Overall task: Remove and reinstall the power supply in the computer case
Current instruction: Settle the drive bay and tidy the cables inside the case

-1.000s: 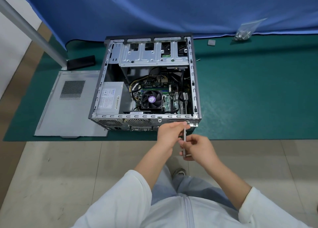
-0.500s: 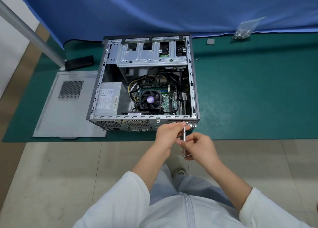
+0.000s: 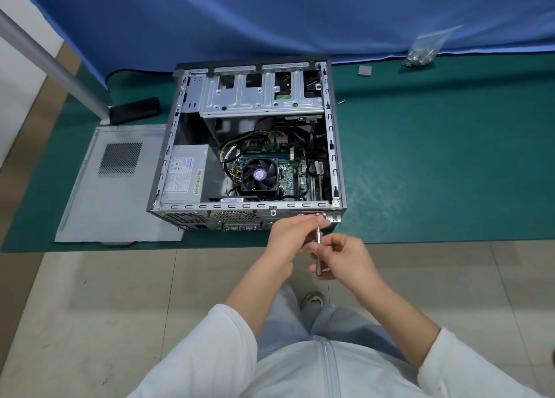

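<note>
The open computer case (image 3: 338, 145) lies on its side on a green mat. Its grey power supply (image 3: 183, 173) sits in the near left corner, beside the black CPU fan (image 3: 260, 174). A slim silver screwdriver (image 3: 318, 247) points up at the case's rear panel near the right corner. My right hand (image 3: 345, 258) grips its handle. My left hand (image 3: 292, 237) pinches the upper shaft close to the tip, where a small screw meets the panel.
The removed side panel (image 3: 120, 187) lies flat left of the case. A black block (image 3: 135, 109) sits behind it by a metal pole (image 3: 54, 64). A bag of screws (image 3: 423, 52), a grey square pad (image 3: 364, 71) and a loose screw (image 3: 341, 101) lie on the green mat (image 3: 450, 157).
Both hands stay on the screwdriver at the rear panel; my right hand's fingers shift slightly around the handle. The case has not moved.
</note>
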Available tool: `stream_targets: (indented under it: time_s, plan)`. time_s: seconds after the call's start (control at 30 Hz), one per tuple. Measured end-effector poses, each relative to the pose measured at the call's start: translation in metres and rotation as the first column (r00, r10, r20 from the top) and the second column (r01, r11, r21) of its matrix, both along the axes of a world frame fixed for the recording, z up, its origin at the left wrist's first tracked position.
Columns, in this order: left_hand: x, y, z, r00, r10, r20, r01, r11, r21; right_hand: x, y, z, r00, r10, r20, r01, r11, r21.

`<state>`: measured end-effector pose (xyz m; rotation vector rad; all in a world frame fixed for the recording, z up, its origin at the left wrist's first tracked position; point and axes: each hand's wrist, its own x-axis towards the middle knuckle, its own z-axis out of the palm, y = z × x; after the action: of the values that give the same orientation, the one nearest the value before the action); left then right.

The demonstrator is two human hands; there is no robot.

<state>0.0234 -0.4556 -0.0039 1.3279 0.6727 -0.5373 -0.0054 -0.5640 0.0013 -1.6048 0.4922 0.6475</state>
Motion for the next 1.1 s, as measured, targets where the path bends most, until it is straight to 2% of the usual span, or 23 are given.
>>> stream_targets:
  time_s: [0.27, 0.4, 0.53, 0.8, 0.93, 1.1]
  plan:
    - [-0.001, 0.0, -0.001, 0.999, 0.044, -0.003, -0.044, 0.999, 0.007, 0.002, 0.003, -0.002, 0.999, 0.023, -0.043, -0.021, 0.998, 0.068]
    - [0.0, 0.0, -0.005, 0.997, 0.074, 0.032, -0.076, 0.995, 0.067, 0.004, 0.003, -0.003, 0.997, 0.02, -0.072, -0.016, 0.999, 0.047]
    - [0.0, -0.002, -0.007, 0.996, 0.08, 0.04, -0.084, 0.989, 0.12, 0.006, 0.0, -0.001, 0.998, -0.017, -0.061, 0.015, 0.999, -0.042]
    - [0.003, 0.008, -0.003, 0.991, -0.122, -0.049, 0.122, 0.992, 0.003, 0.005, 0.003, -0.002, 0.997, -0.028, -0.065, 0.027, 0.999, -0.023]
    - [0.004, 0.005, -0.003, 0.998, -0.059, -0.013, 0.059, 0.998, 0.002, 0.009, 0.004, -0.002, 0.996, -0.01, -0.093, 0.01, 1.0, -0.006]
    - [0.003, 0.0, -0.004, 0.999, 0.031, -0.017, -0.029, 0.996, 0.083, 0.012, 0.001, 0.002, 0.993, -0.032, -0.115, 0.031, 0.999, -0.005]
